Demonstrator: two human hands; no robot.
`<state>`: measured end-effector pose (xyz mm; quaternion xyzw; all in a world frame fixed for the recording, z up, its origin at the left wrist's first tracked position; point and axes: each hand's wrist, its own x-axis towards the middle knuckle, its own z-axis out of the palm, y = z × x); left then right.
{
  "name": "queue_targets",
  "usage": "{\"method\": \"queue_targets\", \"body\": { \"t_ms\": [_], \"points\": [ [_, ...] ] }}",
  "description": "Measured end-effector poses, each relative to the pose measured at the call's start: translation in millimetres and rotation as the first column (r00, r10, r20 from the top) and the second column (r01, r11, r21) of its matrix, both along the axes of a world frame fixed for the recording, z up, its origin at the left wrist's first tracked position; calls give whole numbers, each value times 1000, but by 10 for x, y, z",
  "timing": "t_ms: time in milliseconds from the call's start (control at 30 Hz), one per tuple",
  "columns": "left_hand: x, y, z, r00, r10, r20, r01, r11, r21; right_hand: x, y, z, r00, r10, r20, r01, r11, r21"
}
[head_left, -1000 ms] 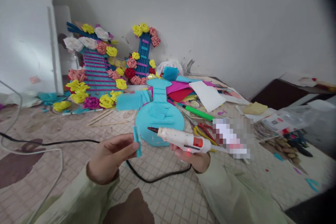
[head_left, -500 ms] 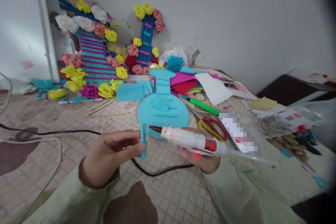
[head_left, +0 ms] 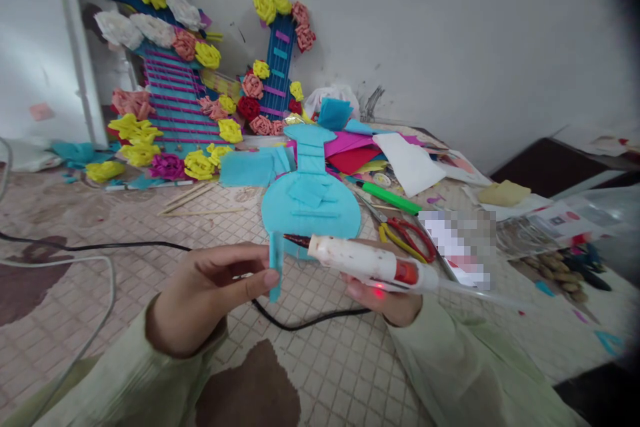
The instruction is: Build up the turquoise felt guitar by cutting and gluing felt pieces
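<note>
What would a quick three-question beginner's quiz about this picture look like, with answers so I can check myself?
1. Which of the person's hands holds the white glue gun?
2. True or false: the scissors lie to the right of the light-blue guitar-shaped cutout.
3. What is the left hand pinching? A) a yellow flower B) a light-blue strip C) a white sheet

Key:
1. The right hand.
2. True.
3. B, the light-blue strip.
</note>
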<state>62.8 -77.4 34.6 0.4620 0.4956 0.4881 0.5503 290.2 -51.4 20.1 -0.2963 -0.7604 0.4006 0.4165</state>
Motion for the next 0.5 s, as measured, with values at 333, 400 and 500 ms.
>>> {"method": "queue_targets", "body": {
  "t_ms": [333, 400, 500],
  "points": [
    [19, 5, 6, 998, 42, 49, -39, 997, -59, 0, -1, 16, 999, -16, 31, 16, 1000, -6],
    [19, 3, 6, 998, 43, 47, -40, 997, -59, -2, 3, 22, 999, -13, 35, 12, 1000, 18],
    [11, -1, -1, 999, 36, 36, -34, 999, -41, -3, 4, 40, 998, -10, 67, 8, 1000, 28]
  ]
}}
